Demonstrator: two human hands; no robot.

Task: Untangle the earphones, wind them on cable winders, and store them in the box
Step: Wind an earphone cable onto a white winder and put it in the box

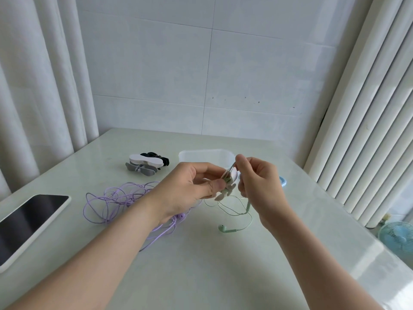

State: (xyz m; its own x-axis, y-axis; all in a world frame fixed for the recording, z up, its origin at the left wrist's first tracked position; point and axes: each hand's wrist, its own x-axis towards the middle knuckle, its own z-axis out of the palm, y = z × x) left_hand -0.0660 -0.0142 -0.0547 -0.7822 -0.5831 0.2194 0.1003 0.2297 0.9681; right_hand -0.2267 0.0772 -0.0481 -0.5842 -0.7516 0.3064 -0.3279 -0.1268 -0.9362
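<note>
My left hand [190, 186] pinches a white cable winder [229, 182] above the table, with green cable wrapped round its middle. My right hand [257, 177] pinches the green cable close to the winder's top. The rest of the green earphones [226, 229] trails down onto the table, one earbud lying flat. A tangled heap of purple earphones [114, 200] lies to the left, partly under my left wrist. The clear plastic box [201, 155] stands open behind my hands, mostly hidden by them.
Spare white, grey and black cable winders [146, 164] lie piled at the back left. A phone [26, 222] lies face up near the left edge. A blue-rimmed lid [283, 181] peeks out behind my right hand. Curtains hang on the left, and a fan [395, 238] stands beyond the table's right edge.
</note>
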